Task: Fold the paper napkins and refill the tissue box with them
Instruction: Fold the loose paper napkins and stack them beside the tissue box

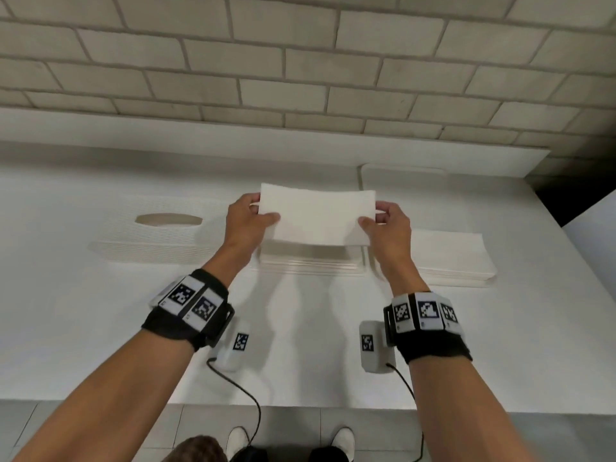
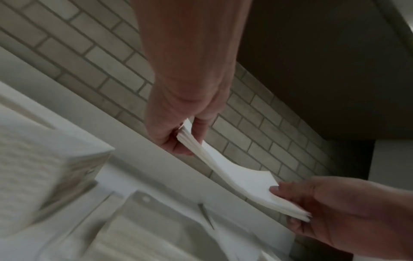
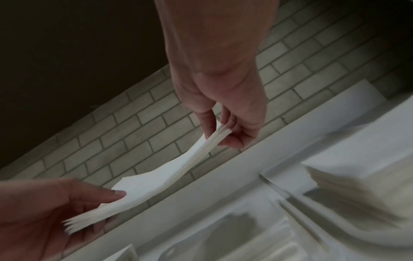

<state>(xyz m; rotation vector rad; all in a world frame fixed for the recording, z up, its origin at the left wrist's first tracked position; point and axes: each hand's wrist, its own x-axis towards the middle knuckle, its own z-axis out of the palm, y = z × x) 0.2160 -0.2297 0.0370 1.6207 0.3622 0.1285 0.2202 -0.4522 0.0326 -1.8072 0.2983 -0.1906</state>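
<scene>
A thin folded stack of white napkins hangs in the air over the counter and sags in the middle. My left hand pinches its left end, thumb on top and fingers beneath. My right hand pinches the right end the same way. The left wrist view shows the left hand on the layered edge of the napkins. In the right wrist view the right hand grips the other end of the napkins. The white textured tissue box cover, with an oval slot, lies to the left.
Right under the held napkins sits a low white ribbed container; its inside is hidden. A pile of flat napkins lies to the right. A flat white lid rests near the raised back ledge. Behind stands a brick wall.
</scene>
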